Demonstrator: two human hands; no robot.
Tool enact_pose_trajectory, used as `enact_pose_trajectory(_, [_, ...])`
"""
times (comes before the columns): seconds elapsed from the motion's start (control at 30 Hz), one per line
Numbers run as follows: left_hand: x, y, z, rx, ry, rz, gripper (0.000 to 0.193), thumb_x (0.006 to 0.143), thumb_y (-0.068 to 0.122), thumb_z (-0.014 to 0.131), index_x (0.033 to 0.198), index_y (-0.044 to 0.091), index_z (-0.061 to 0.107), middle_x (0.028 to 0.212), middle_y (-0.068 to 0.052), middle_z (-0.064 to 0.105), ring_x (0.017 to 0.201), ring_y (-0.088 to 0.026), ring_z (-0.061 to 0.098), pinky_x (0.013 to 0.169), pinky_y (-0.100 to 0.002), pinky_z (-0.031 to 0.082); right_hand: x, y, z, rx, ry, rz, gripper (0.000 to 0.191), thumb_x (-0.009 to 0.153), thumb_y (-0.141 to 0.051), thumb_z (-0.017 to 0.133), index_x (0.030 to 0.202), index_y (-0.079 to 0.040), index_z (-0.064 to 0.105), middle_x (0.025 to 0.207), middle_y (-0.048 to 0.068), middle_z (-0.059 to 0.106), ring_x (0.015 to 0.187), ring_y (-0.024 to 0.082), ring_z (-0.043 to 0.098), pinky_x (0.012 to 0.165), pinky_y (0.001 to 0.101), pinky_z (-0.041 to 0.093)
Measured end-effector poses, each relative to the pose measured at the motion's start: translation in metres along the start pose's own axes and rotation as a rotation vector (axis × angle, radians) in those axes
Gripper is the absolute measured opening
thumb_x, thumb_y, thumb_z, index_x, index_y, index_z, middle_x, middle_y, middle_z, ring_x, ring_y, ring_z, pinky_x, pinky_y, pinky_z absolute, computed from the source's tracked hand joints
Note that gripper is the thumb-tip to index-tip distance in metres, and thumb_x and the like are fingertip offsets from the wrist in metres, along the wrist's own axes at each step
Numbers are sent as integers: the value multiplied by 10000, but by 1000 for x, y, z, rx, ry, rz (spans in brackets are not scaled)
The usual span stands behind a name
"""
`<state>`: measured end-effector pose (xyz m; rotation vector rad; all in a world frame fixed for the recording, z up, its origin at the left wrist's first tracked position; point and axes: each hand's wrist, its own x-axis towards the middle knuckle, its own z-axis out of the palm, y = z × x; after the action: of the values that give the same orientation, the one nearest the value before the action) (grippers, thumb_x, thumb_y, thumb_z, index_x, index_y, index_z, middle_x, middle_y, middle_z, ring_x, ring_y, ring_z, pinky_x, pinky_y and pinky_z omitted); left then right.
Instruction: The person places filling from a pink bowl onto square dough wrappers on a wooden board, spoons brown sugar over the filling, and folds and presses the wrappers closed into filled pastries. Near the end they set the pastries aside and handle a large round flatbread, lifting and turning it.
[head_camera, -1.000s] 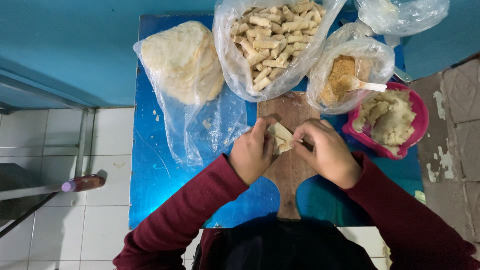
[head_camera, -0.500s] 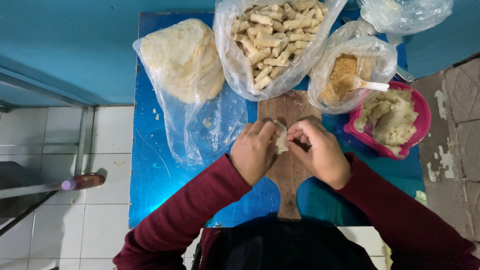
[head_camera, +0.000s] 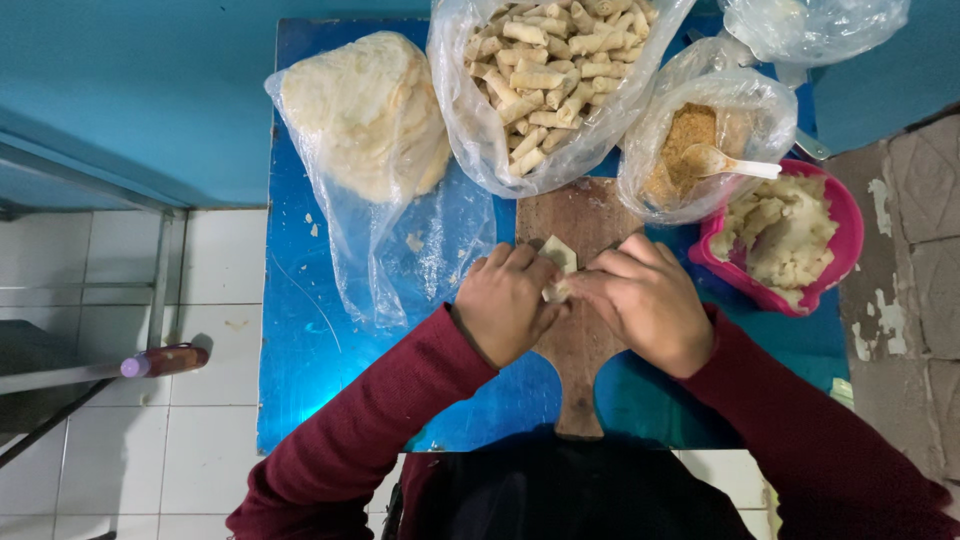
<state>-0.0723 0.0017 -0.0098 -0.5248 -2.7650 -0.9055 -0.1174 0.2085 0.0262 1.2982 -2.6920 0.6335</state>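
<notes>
Both of my hands meet over a wooden cutting board (head_camera: 585, 350) on a small blue table (head_camera: 310, 340). My left hand (head_camera: 508, 302) and my right hand (head_camera: 650, 300) pinch a pale dough wrapper (head_camera: 556, 262) between their fingertips, folding it into a roll. Only the wrapper's upper corner shows; the rest is hidden by my fingers. Dark red sleeves cover both forearms.
A clear bag of flat round wrappers (head_camera: 365, 115) lies at the back left. A bag of several finished rolls (head_camera: 545, 70) sits behind the board. To the right are a bag of brown crumbs with a spoon (head_camera: 700, 150) and a pink bowl (head_camera: 835, 215) of pale filling. White tiled floor lies left.
My hands have closed tighter around the wrapper. Less of it shows now than a second ago. The fold has gone further.
</notes>
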Motion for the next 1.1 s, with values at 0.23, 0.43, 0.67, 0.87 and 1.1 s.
enact_pose_trajectory(0.23, [4, 5, 5, 84, 62, -12, 258, 817, 213, 730, 1021, 64, 678, 1149, -133, 674, 1007, -326, 631, 827, -448, 517, 5, 13, 12, 169, 56, 37, 78, 901, -97, 688, 964, -60, 714, 938, 94, 672, 902, 329, 606, 791, 405, 497])
enact_pose_trajectory(0.43, [4, -2, 13, 37, 107, -23, 222, 832, 171, 699, 997, 25, 666, 1132, -171, 696, 972, -346, 658, 840, -450, 534, 3, 11, 20, 147, 65, 106, 65, 897, -131, 723, 924, -73, 713, 856, 92, 651, 872, 327, 599, 785, 419, 488])
enact_pose_trajectory(0.67, [9, -19, 9, -234, 106, -138, 157, 837, 127, 726, 936, 34, 646, 967, -165, 696, 908, -391, 653, 844, -462, 518, 11, 6, 26, 206, 78, 294, 126, 828, -122, 754, 851, -49, 653, 810, 92, 635, 818, 305, 614, 751, 409, 483])
enact_pose_trajectory(0.87, [13, -20, 11, -234, 129, -10, 107, 808, 37, 710, 893, 85, 665, 965, -115, 690, 924, -354, 653, 847, -444, 527, 10, -2, 18, 120, 141, 91, 111, 851, -40, 722, 951, -63, 679, 930, 85, 665, 922, 322, 611, 826, 413, 491])
enact_pose_trajectory(1.1, [9, -18, 9, -98, 98, 39, 199, 704, 92, 737, 894, 72, 681, 921, -131, 658, 905, -353, 638, 792, -452, 515, 10, -7, 17, 47, 118, 39, 106, 855, -110, 740, 949, -76, 704, 939, 90, 675, 929, 336, 598, 834, 434, 486])
